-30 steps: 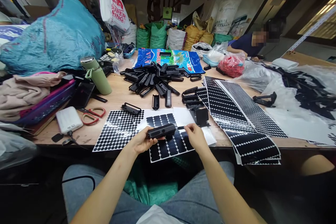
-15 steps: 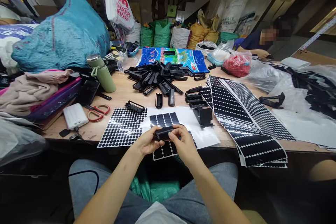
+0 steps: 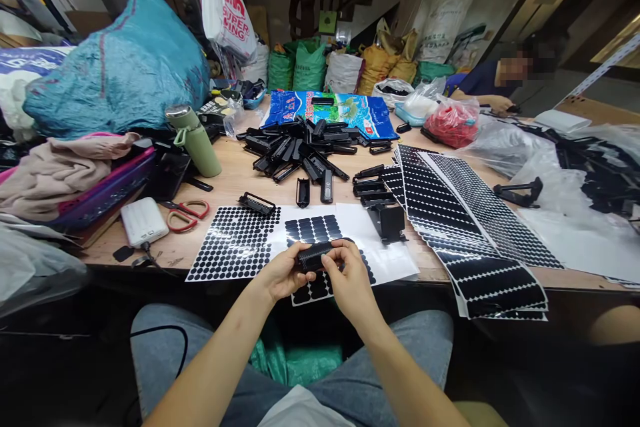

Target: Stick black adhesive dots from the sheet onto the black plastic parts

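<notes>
A short black plastic part (image 3: 313, 255) with a carbon-weave look is held between both hands just in front of the table edge. My left hand (image 3: 283, 273) grips its left end, fingers curled round it. My right hand (image 3: 350, 277) closes over its right end, thumb and fingers pressed on the top face. Under the hands lies a white sheet of black rounded stickers (image 3: 313, 230). Left of it is a sheet of black round dot stickers (image 3: 231, 242).
A pile of black plastic parts (image 3: 300, 147) sits mid-table. Stacked sticker sheets (image 3: 450, 213) fan out at right. Red scissors (image 3: 183, 213), a white power bank (image 3: 143, 221) and a green bottle (image 3: 194, 140) stand at left. Another person (image 3: 500, 83) works at the far right.
My right hand came in from beside the part, where it pinched a small sticker, and now presses on the part's right end. The part sits slightly lower and closer to me.
</notes>
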Demonstrator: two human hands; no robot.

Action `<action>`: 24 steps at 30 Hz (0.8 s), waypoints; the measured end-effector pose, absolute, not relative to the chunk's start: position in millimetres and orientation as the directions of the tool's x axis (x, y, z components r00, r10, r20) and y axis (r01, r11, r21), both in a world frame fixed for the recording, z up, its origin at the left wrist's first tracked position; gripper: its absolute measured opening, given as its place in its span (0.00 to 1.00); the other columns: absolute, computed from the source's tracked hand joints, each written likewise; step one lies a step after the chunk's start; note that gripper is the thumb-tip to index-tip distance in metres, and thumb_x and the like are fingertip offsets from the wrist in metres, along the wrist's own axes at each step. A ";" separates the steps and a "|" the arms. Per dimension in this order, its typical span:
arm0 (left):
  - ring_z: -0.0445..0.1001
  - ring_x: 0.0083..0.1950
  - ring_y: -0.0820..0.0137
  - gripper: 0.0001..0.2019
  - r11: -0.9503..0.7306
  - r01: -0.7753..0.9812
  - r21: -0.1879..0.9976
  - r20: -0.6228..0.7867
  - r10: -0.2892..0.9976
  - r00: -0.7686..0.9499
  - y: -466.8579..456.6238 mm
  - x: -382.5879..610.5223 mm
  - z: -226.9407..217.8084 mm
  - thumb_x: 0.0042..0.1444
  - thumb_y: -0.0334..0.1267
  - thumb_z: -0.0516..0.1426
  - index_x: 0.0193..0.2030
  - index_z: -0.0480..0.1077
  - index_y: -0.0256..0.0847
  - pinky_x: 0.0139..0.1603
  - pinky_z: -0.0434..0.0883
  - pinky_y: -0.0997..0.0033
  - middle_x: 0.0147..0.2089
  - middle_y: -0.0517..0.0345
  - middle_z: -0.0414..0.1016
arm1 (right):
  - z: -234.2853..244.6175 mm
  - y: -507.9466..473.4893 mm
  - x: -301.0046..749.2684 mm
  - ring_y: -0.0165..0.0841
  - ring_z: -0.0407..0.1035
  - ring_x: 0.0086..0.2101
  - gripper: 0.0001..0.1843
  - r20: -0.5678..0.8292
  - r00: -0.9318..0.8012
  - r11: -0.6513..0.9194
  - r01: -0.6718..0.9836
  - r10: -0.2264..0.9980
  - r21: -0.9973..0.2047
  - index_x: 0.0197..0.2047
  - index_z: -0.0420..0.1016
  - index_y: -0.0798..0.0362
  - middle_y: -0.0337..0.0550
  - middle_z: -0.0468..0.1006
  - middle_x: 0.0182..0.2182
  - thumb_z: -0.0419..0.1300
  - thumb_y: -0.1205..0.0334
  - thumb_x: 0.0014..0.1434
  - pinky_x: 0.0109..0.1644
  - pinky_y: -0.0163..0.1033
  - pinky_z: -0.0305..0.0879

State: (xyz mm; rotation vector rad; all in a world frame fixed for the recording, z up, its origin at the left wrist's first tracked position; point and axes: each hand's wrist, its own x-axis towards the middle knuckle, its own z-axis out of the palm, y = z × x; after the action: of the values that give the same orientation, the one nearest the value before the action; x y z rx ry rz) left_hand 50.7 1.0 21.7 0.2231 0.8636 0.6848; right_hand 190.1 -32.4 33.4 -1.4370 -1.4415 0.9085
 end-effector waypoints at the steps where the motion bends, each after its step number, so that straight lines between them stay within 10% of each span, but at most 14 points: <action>1: 0.66 0.15 0.78 0.05 0.764 -0.462 0.450 -0.622 0.639 0.452 0.8 51.6 22.3 0.55 0.36 0.49 0.36 0.60 0.36 0.07 0.56 0.88 0.24 0.55 0.69 | 33.2 -33.0 189.7 0.34 0.63 0.42 0.07 0.095 0.062 0.067 0.353 0.994 -0.933 0.25 0.67 0.53 0.47 0.65 0.43 0.53 0.64 0.54 0.44 0.39 0.61; 12: 0.68 0.17 0.75 0.10 0.645 -0.174 0.744 -0.563 0.745 0.358 -31.1 37.2 25.9 0.53 0.41 0.51 0.32 0.65 0.34 0.12 0.59 0.81 0.22 0.56 0.70 | 28.3 -30.1 197.1 0.32 0.62 0.32 0.17 0.188 0.225 0.051 0.505 0.956 -0.862 0.35 0.63 0.52 0.41 0.68 0.34 0.59 0.49 0.48 0.37 0.39 0.60; 18: 0.71 0.43 0.64 0.10 0.411 0.090 0.907 -0.420 0.874 0.246 -69.6 8.7 15.0 0.48 0.41 0.58 0.34 0.72 0.37 0.42 0.68 0.69 0.36 0.54 0.75 | 23.1 32.2 144.0 0.30 0.65 0.36 0.08 -0.007 -0.465 0.327 0.632 0.885 -0.703 0.35 0.68 0.52 0.43 0.72 0.37 0.49 0.61 0.59 0.40 0.34 0.58; 24: 0.74 0.45 0.58 0.11 0.529 -0.256 0.809 -0.505 0.849 0.159 -76.2 -11.5 14.2 0.49 0.36 0.58 0.40 0.68 0.36 0.44 0.70 0.58 0.46 0.47 0.73 | -2.8 66.1 76.5 0.35 0.67 0.36 0.04 -0.109 -0.527 0.348 0.688 0.843 -0.637 0.25 0.69 0.57 0.50 0.74 0.33 0.57 0.73 0.48 0.38 0.36 0.57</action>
State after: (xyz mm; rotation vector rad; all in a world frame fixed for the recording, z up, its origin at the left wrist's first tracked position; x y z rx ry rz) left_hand -11.5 -76.2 14.2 0.6370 1.1494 0.8706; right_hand 76.5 66.1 -2.8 -1.3765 -2.3726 0.9429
